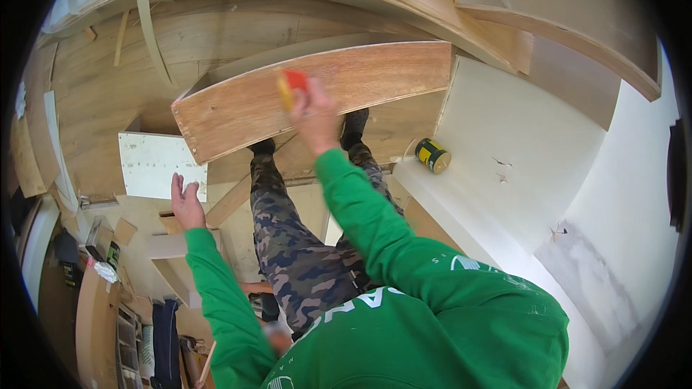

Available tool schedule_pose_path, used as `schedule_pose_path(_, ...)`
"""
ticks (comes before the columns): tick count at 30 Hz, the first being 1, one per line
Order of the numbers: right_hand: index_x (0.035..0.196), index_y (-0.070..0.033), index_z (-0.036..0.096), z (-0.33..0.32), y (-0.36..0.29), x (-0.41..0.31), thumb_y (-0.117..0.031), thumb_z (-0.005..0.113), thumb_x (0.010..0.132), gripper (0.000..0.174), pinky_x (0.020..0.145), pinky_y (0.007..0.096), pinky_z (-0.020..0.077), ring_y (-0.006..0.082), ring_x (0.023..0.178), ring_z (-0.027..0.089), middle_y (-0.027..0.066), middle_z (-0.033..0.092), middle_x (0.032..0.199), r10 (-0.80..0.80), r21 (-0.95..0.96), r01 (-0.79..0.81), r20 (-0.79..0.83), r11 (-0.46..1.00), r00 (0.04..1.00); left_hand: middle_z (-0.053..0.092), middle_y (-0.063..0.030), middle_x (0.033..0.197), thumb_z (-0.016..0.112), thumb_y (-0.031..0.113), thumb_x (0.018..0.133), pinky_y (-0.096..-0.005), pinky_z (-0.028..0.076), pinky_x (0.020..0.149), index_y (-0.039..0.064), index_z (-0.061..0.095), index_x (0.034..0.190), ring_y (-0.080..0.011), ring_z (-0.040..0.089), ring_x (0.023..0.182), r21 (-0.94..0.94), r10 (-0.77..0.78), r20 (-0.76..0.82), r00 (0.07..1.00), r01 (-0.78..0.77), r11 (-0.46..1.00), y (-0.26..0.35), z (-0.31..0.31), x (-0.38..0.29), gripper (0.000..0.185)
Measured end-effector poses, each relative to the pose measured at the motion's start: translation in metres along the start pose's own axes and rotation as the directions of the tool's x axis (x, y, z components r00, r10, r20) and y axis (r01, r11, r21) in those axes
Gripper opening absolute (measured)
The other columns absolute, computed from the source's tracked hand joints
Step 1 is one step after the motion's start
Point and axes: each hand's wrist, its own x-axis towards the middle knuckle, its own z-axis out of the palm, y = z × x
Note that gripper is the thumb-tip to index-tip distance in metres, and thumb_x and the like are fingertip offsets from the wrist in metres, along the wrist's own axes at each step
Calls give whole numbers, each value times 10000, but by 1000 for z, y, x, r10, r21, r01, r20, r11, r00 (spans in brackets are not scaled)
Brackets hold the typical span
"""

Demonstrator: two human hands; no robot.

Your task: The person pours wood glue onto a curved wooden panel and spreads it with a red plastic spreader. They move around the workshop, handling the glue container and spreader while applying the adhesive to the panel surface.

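Note:
My right hand (314,116) grips a small red and yellow block (292,86), blurred, against the upper face of a long wooden drawer-like box (373,73). What the block is exactly, I cannot tell. That box has a reddish-brown panel with a curved far edge and screw heads at its left end. Near a smaller box with a white, marked panel (157,165), my left hand (186,202) is held with fingers apart and nothing in it. Its fingertips overlap the panel's lower right corner in view; touching or not, I cannot tell. The long box overlaps the small one's right side.
A dark can with a yellow label (432,155) rests at the right on a white ledge. Curved plywood shelving (567,32) spans the top right. Thin strips (147,21) and offcuts lie at the left. A person's arm (255,287) shows low down, behind my left sleeve.

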Motion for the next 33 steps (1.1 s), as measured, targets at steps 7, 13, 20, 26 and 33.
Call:
schedule_pose_path(7, 1047, -46, 687, 47, -62, -6, -106, 694, 935, 127, 744, 517, 560, 425, 889, 711, 201, 705, 952, -157, 73, 156, 9, 985, 988, 593, -241, 1520, 680, 103, 950, -390, 466, 1152, -73, 528, 1526, -291, 599, 1368, 165, -52, 123, 991, 32, 986, -15, -18, -2, 621)
schedule_pose_path(13, 1124, -47, 721, -57, 64, 70, -166, 715, 950, 211, 734, 496, 577, 413, 831, 739, 218, 752, 950, 81, -37, -88, -162, 995, 983, 654, -260, 1448, 741, 233, 913, -430, 462, 1157, -68, 631, 1422, -355, 632, 1338, 373, -292, 213, 933, 198, 907, -70, -23, -77, 601)
schedule_pose_path(20, 1049, -12, 701, -23, 36, 45, -70, 725, 962, 107, 690, 372, 574, 246, 736, 735, 172, 746, 857, 5, 73, 6, -143, 997, 990, 663, -234, 1401, 739, 380, 892, -506, 504, 1107, 74, 661, 1425, -462, 631, 1292, 667, -373, 358, 856, 45, 744, -41, 44, -134, 619)
schedule_pose_path(26, 1018, -33, 679, 62, -81, -3, -96, 690, 946, 96, 727, 507, 541, 433, 837, 682, 208, 684, 896, -118, 174, 110, 36, 979, 992, 572, -221, 1417, 689, 441, 900, -583, 526, 1042, 98, 567, 1477, -494, 633, 1209, 855, -416, 285, 863, -33, 518, -21, 62, -140, 682)
schedule_pose_path(33, 1003, -38, 629, 35, -84, -6, -103, 718, 936, 128, 744, 524, 550, 448, 873, 676, 203, 669, 924, -93, 185, 80, 63, 980, 994, 565, -199, 1386, 705, 426, 896, -582, 523, 1042, 115, 569, 1458, -461, 609, 1249, 838, -401, 262, 878, -1, 546, -28, 61, -141, 657)
